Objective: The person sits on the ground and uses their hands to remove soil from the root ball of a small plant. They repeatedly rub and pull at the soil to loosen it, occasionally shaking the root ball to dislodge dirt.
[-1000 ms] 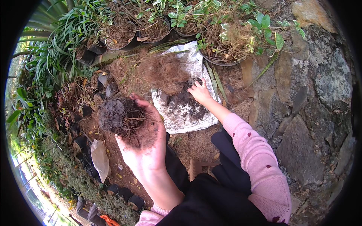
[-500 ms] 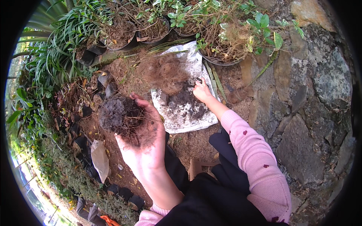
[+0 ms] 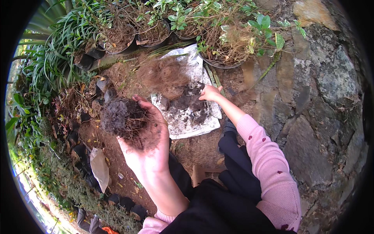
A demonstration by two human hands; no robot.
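My left hand (image 3: 150,144) is turned palm up and cups a dark ball of soil (image 3: 120,115), its fingers curled behind it. Brown coconut fibre (image 3: 146,134) spreads from the ball over the palm. Over the right part of a white sack (image 3: 208,125), my right hand (image 3: 210,93) is closed with its fingertips pinched together beside loose dark soil (image 3: 189,102). What those fingers hold, if anything, is too small to make out. Left of that hand, a tangle of brown fibre balls (image 3: 167,76) lies at the sack's far left.
Black pots with leafy plants (image 3: 224,58) line the far side. A rough stone surface (image 3: 311,148) rises on the right. Small black bags (image 3: 80,152), a beige pouch (image 3: 99,167) and greenery stand on the left. A brown stool (image 3: 199,173) shows between my legs.
My right hand has shifted slightly right and nearer, with its fingers drawn together. My left hand still holds the soil ball in nearly the same place. The view has moved a little.
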